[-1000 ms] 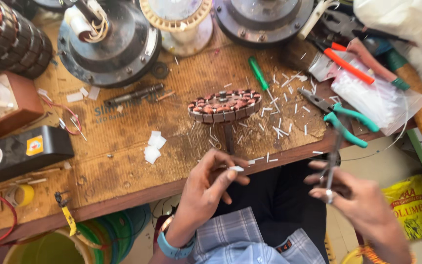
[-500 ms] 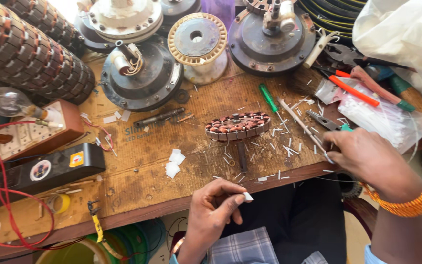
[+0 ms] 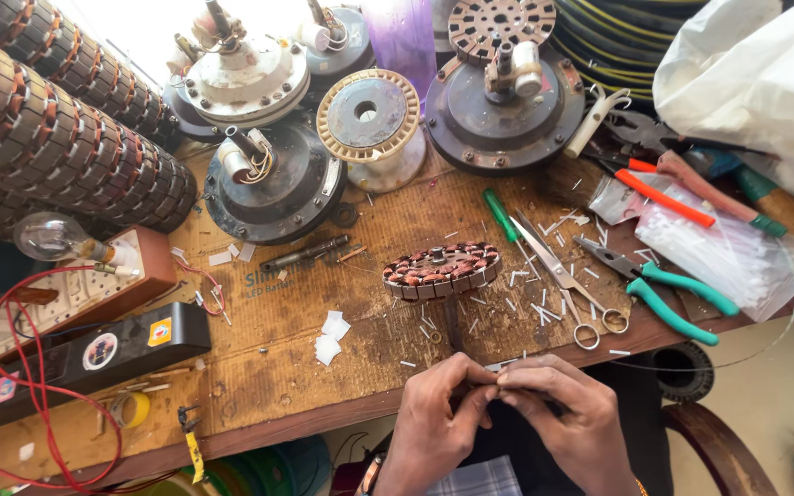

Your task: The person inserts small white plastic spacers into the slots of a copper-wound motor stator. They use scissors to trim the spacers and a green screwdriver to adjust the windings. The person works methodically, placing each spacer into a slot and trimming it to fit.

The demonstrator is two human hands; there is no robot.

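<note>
My left hand (image 3: 436, 418) and my right hand (image 3: 564, 415) meet below the near edge of the wooden bench (image 3: 259, 395). Their fingertips are pinched together on a small piece that the fingers almost hide. Just beyond them on the bench lies a round wound stator with copper coils (image 3: 440, 269). Steel scissors (image 3: 558, 276) lie to its right among several short white cut bits. A thin wire (image 3: 691, 366) runs from the right towards my hands.
Teal-handled pliers (image 3: 668, 289), a green screwdriver (image 3: 498, 214) and a clear bag of white sleeves (image 3: 732, 253) lie at the right. Fan motor housings (image 3: 273, 184) crowd the back, stacked stators (image 3: 57, 138) the left. A bulb test board (image 3: 94, 276), a black power strip (image 3: 75, 358) and red wire (image 3: 11, 367) sit at the near left.
My right hand has left the scissors on the bench and come back to join my left hand at the bench edge. The view has shifted to the right.
</note>
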